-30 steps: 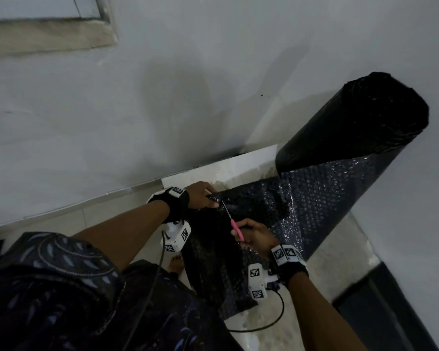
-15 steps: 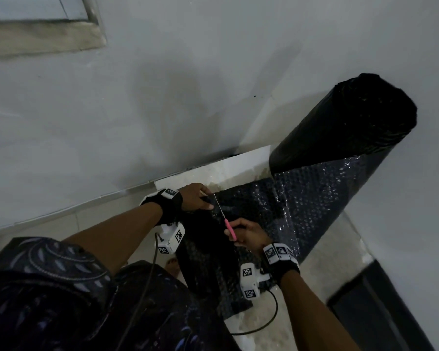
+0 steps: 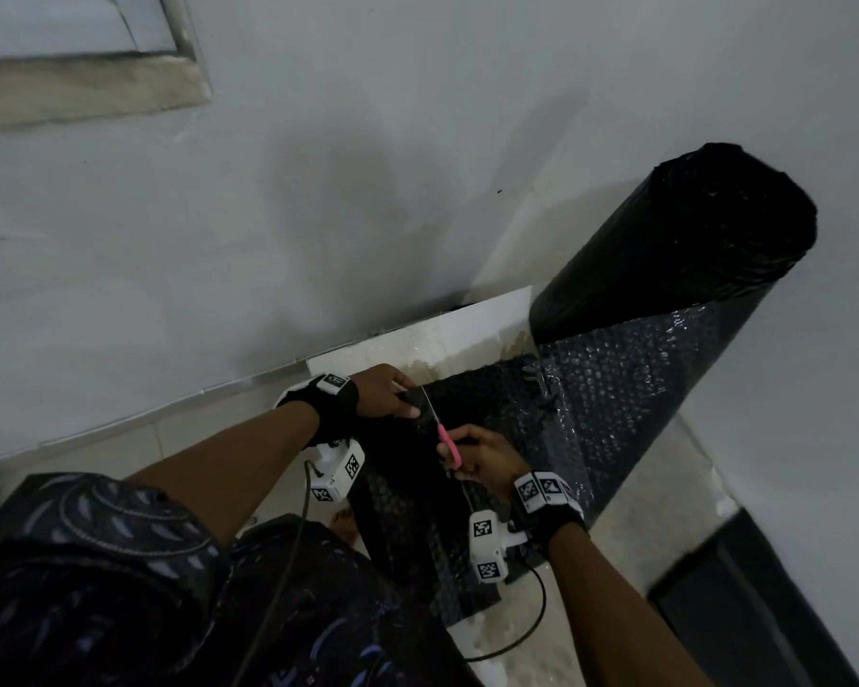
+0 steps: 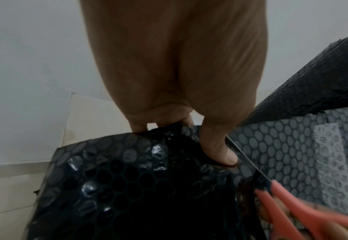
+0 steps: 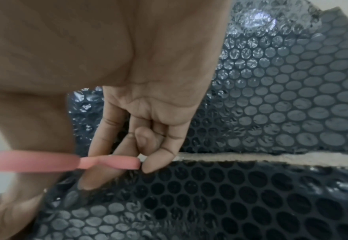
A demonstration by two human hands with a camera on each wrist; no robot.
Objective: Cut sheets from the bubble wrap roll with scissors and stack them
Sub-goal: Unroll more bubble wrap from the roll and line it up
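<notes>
The bubble wrap roll (image 3: 675,250), black and standing upright, sits in the corner where two pale walls (image 3: 219,215) meet, on a light tiled floor (image 3: 631,533). From it a black bubble wrap sheet (image 3: 616,389) runs out across the floor toward the person. A slit already runs through the sheet; in the right wrist view it shows as a pale gap (image 5: 271,158) with floor beneath.

The scissors (image 3: 445,438), pink-handled with thin metal blades, lie along this cut line. The right hand (image 3: 487,456) grips the handles, with fingers (image 5: 158,146) curled through and round the pink loops. Whether the blades are apart or together cannot be told.

The left hand (image 3: 383,391) pinches the sheet's far edge just beside the blade tip, the thumb (image 4: 220,146) pressed on top of the wrap and the other fingers curled under it.

Both wrists carry black straps with white camera units (image 3: 338,471). The person's dark patterned garment (image 3: 95,562) fills the lower left of the head view.
</notes>
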